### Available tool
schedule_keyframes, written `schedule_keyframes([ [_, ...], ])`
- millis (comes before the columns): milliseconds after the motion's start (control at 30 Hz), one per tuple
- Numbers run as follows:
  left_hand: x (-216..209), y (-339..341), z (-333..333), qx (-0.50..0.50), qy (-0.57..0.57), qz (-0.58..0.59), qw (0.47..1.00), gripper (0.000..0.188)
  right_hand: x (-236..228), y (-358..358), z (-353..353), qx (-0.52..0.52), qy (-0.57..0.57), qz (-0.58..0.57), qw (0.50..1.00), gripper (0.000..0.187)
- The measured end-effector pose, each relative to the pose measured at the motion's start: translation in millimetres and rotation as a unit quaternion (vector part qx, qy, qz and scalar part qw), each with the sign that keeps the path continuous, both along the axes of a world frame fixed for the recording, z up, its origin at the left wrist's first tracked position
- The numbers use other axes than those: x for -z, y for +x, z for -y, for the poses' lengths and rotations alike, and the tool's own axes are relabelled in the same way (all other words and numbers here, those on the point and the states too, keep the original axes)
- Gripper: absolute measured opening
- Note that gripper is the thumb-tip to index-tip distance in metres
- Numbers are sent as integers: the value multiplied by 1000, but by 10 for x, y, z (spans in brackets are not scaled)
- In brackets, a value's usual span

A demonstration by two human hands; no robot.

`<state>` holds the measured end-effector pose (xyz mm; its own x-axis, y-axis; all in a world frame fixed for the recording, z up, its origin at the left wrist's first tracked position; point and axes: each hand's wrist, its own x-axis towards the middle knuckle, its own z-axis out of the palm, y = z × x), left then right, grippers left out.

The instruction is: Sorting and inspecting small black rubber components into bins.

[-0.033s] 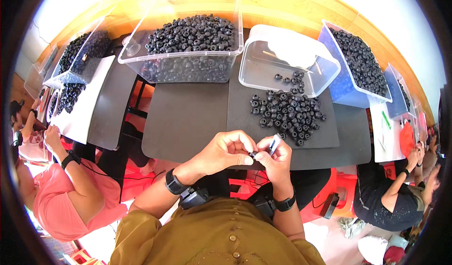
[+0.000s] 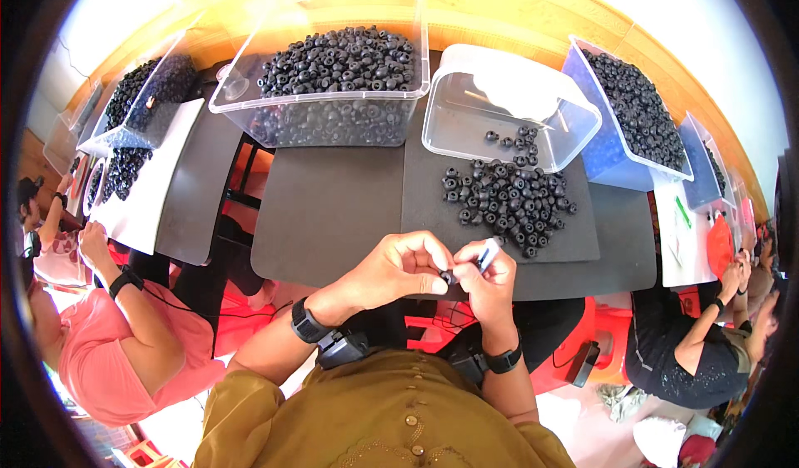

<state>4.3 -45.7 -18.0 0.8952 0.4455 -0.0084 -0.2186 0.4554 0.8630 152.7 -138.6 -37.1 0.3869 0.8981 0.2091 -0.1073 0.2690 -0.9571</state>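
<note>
My left hand (image 2: 398, 267) pinches a small black bead-like piece (image 2: 448, 277) between thumb and forefinger, just off the near table edge. Close against it, my right hand (image 2: 489, 283) is closed around a slim white tool with a dark part (image 2: 486, 257), which slants up past the fingers. The tool is smeared and its tip is hidden, so its exact kind does not show. Beyond my hands lies a loose heap of round black pieces with holes (image 2: 508, 202), on a dark board (image 2: 574, 239). Behind the heap a see-through tub (image 2: 441, 127) lies tipped, with several pieces near its mouth.
A big see-through bin (image 2: 333, 131) full of black pieces stands at the far left of the dark table (image 2: 325, 210). Another full bin (image 2: 612, 156) is at the right. People sit close on both sides, in a pink shirt (image 2: 158, 351) and a dark shirt (image 2: 691, 360).
My right fingers and the tool have shifted slightly, and the tool looks more blurred. The black piece sits a touch lower in my left fingertips. The heap and bins are unchanged.
</note>
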Motion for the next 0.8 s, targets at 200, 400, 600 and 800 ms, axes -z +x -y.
schedule_keyframes([
  [200, -740, -175, -715, -224, 366, -40, 902, 16, 87, 45, 26, 26, 29, -84, 996, 15],
  [400, -943, 29, -1179, -396, 702, -137, 576, 30, 62, 60, -2, 16, 44, -66, 997, 21],
  [600, -126, 439, -563, -191, 661, -133, 713, 24, 71, 51, 26, 16, 31, -71, 997, 22],
  [800, -11, 479, -690, -125, 654, -153, 730, 25, 79, 49, 11, 12, 45, -79, 996, 23],
])
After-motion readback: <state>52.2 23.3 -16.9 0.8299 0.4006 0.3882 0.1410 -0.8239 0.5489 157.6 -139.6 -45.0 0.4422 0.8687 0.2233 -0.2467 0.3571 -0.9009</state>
